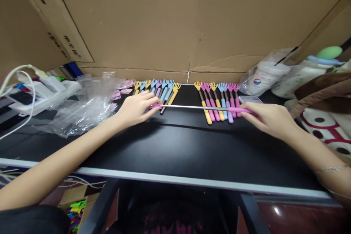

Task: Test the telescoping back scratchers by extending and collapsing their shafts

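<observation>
A pink telescopic back scratcher (189, 107) is stretched out level above the black table, its metal rod extended. My left hand (138, 108) is closed on its pink claw end, which the fingers mostly hide. Around the pink handle at the other end, my right hand (267, 119) is closed. Behind the rod lie two rows of back scratchers with claws toward the back: a left group (166, 95) in yellow, blue and purple, partly covered by my left hand, and a right group (216, 102) in yellow, pink, blue and purple.
Clear plastic bags (85, 106) and a white power strip (52, 95) with cables lie at the left. A phone (250, 99), a white cup (263, 78) in a bag and a bottle (304, 76) stand at the right. Cardboard (153, 25) walls the back.
</observation>
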{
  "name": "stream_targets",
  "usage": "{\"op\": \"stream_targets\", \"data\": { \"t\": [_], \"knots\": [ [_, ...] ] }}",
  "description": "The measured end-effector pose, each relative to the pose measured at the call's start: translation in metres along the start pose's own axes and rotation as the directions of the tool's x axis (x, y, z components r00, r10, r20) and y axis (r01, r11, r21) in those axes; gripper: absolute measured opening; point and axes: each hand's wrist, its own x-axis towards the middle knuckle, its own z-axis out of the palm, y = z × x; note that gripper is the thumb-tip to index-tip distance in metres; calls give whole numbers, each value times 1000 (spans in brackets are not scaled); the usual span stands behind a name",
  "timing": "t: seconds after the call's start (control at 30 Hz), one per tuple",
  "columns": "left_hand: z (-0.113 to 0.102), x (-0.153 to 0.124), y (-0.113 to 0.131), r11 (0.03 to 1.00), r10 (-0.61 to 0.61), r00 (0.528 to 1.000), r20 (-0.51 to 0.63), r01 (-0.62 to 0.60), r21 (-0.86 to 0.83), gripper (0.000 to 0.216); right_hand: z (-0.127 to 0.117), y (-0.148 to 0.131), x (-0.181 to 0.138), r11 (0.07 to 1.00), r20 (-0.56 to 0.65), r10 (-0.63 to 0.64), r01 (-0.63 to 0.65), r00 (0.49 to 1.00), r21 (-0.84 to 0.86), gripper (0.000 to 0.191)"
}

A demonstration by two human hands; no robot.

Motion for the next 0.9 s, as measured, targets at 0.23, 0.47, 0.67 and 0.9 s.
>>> {"op": "stream_targets", "data": {
  "t": [0.23,0.47,0.67,0.9],
  "knots": [
    [-3,6,-12,983,-154,986,63,160,-91,31,-5,4,19,1000,-22,-1,0,1000,-25,41],
    [0,0,-17,996,-91,987,-131,91,-9,27,8,-4,17,998,-18,48,-49,999,-38,46],
    [4,-6,-19,993,77,981,-176,-59,103,23,6,-9,8,996,23,70,-69,997,-51,51],
    [-1,-8,-15,990,123,974,-191,-107,93,23,7,-9,5,995,66,75,-80,995,65,41]
  ]
}}
